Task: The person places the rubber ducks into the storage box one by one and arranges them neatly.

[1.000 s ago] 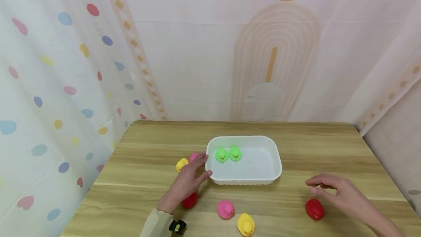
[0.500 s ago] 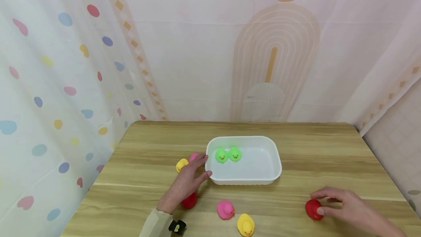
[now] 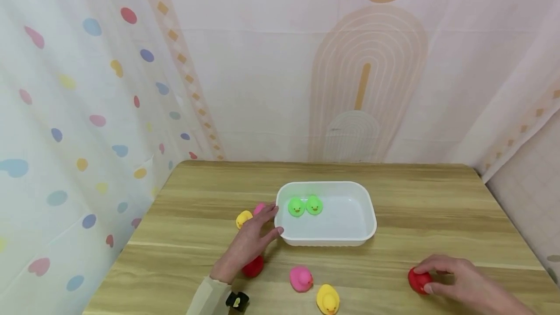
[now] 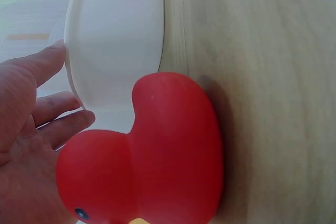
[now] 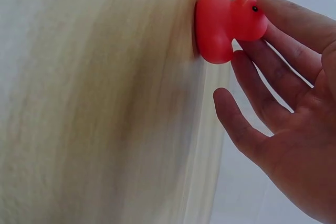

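My right hand (image 3: 459, 278) pinches a red rubber duck (image 3: 416, 282) at the table's right side. In the right wrist view, the thumb and fingers are around the duck's head while its base (image 5: 210, 30) stands against the tabletop. My left hand (image 3: 247, 244) touches the left rim of a white plastic tub (image 3: 325, 242) with thumb and fingertips, its fingers loosely extended. Two green rubber ducks (image 3: 296, 207) sit side by side in the tub's left part. Beneath the left wrist is another red duck (image 3: 253, 267), large in the left wrist view.
A pink duck (image 3: 301, 279) and a yellow duck (image 3: 328, 299) stand on the wooden table (image 3: 210, 183) in front of the tub. Behind the left hand are another yellow duck (image 3: 243, 218) and a partly hidden pink one (image 3: 259, 208). Patterned curtains (image 3: 245, 62) hang along the table's back and left.
My right hand has come down onto the red duck on the right and closed its thumb and fingers round it. The left hand has stayed at the tub's rim.
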`<action>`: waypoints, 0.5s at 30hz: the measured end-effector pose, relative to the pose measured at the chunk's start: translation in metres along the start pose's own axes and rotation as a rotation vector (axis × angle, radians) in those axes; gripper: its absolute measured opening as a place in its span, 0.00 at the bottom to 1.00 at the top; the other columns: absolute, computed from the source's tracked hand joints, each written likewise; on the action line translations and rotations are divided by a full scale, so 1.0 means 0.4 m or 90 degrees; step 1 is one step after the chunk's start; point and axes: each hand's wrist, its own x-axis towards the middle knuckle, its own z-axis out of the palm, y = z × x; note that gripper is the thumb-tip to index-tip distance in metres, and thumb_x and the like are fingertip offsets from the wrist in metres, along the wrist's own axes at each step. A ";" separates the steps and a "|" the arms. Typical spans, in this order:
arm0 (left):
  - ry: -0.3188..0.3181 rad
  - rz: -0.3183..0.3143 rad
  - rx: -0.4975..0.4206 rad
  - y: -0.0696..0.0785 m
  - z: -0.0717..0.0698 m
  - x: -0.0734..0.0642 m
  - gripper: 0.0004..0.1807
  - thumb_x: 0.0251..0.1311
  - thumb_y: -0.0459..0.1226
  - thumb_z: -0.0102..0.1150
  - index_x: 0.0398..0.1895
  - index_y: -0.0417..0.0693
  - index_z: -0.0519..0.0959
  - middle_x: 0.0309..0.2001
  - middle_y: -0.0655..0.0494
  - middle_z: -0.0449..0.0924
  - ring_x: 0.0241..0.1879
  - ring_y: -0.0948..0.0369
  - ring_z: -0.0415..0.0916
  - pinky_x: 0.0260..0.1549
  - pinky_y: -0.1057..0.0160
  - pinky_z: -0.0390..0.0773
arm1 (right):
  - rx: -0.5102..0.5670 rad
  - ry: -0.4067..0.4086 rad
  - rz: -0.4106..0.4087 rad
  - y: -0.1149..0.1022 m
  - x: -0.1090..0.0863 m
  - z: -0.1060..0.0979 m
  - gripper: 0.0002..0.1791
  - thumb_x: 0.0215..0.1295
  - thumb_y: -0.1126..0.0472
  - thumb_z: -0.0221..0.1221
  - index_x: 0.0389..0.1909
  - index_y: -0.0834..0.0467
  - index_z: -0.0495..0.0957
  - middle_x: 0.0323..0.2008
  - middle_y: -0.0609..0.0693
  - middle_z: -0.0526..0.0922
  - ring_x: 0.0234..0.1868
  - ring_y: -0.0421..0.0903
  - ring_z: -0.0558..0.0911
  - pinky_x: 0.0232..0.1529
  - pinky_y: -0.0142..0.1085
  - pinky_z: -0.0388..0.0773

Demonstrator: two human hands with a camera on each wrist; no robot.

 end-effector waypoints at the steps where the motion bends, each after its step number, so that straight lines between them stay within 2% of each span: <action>1: 0.000 0.001 0.000 -0.001 0.000 0.000 0.33 0.72 0.44 0.64 0.74 0.39 0.70 0.76 0.45 0.65 0.74 0.44 0.64 0.69 0.41 0.68 | -0.001 -0.001 -0.001 0.001 0.000 0.001 0.14 0.63 0.64 0.71 0.48 0.50 0.86 0.47 0.36 0.85 0.46 0.29 0.79 0.39 0.25 0.78; 8: -0.006 0.017 0.003 -0.007 0.002 -0.004 0.33 0.71 0.44 0.64 0.73 0.37 0.71 0.75 0.43 0.67 0.73 0.44 0.66 0.68 0.42 0.70 | 0.020 -0.013 -0.001 0.002 0.000 0.000 0.12 0.65 0.65 0.69 0.48 0.52 0.87 0.47 0.37 0.85 0.45 0.29 0.79 0.39 0.26 0.80; 11: -0.003 0.020 0.003 -0.008 0.004 -0.004 0.33 0.71 0.43 0.64 0.73 0.37 0.70 0.75 0.44 0.67 0.73 0.45 0.66 0.68 0.43 0.70 | 0.005 0.017 0.004 -0.009 0.005 -0.004 0.13 0.64 0.65 0.70 0.48 0.50 0.87 0.46 0.35 0.85 0.45 0.29 0.79 0.39 0.25 0.79; 15: 0.007 0.018 0.004 -0.004 0.003 -0.002 0.33 0.72 0.44 0.64 0.74 0.38 0.70 0.75 0.45 0.66 0.73 0.45 0.66 0.68 0.43 0.70 | -0.020 0.083 0.014 -0.024 0.020 -0.014 0.16 0.61 0.66 0.72 0.48 0.49 0.88 0.46 0.34 0.85 0.46 0.28 0.80 0.41 0.22 0.77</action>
